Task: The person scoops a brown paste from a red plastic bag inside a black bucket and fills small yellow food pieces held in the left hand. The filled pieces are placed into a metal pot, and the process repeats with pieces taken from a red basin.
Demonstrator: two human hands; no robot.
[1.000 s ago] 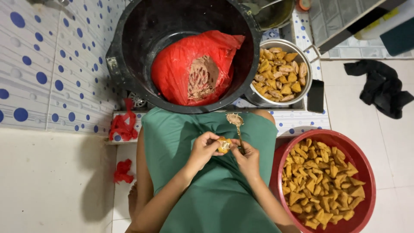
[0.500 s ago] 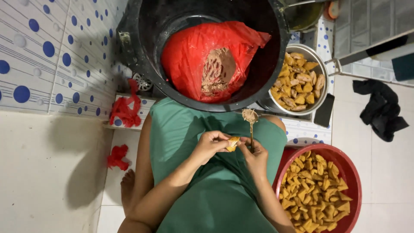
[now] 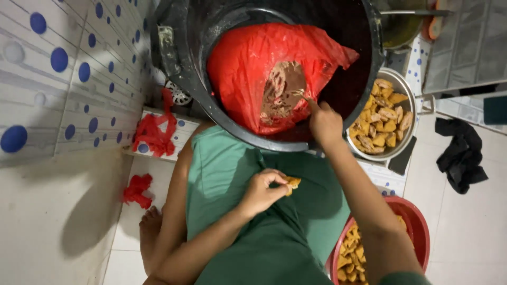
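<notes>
Here the left hand (image 3: 260,192) pinches a tofu piece (image 3: 292,183) with closed fingers, while the right hand (image 3: 323,122) dips pinched fingers into the filling (image 3: 280,89) in the red bag (image 3: 243,63).

— What's carrying it all?

— I see a pale tiled floor (image 3: 465,232). A large black plastic tub (image 3: 182,68) stands on it under my right hand (image 3: 325,124), with a round metal bowl (image 3: 409,92) just right of that hand.

— Nearer?

— A red plastic basin (image 3: 417,227) sits right of my left hand (image 3: 261,192); a crumpled red plastic scrap (image 3: 136,189) lies well left.
</notes>
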